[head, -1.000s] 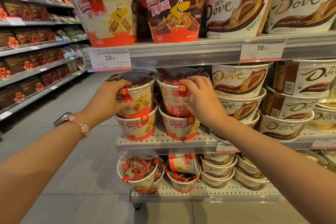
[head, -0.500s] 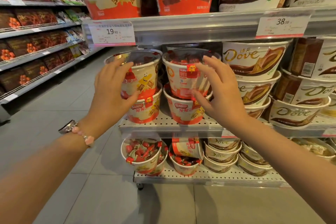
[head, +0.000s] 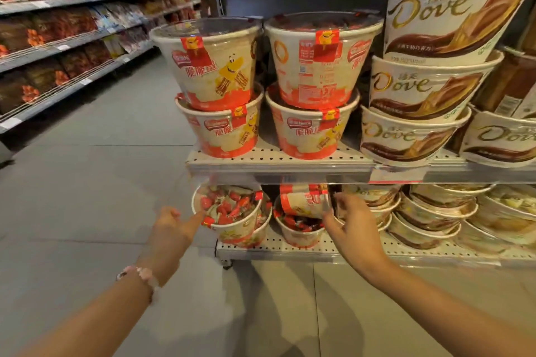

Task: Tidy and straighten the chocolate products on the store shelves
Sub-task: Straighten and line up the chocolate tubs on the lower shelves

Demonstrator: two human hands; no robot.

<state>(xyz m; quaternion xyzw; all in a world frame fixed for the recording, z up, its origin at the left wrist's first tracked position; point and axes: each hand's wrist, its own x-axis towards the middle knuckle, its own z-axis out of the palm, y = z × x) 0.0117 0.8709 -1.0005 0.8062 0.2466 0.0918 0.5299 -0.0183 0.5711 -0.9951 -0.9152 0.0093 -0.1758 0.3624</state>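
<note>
Both hands are reaching at the bottom shelf (head: 290,253). Left hand (head: 171,229) is pointing a straight finger against the rim of the tilted wafer tub (head: 232,211), gripping nothing. Right hand (head: 352,223) is hanging loose-fingered just beside the tub lying sideways (head: 303,200) atop another tub (head: 298,230), holding nothing.

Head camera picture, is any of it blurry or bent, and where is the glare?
Head view: both hands are motion-smeared, left hand and right hand; the bottom shelf tubs are soft. Wide-angle bending tilts the Dove tubs outward. Glare sits on the clear lids of the wafer tubs.
</note>
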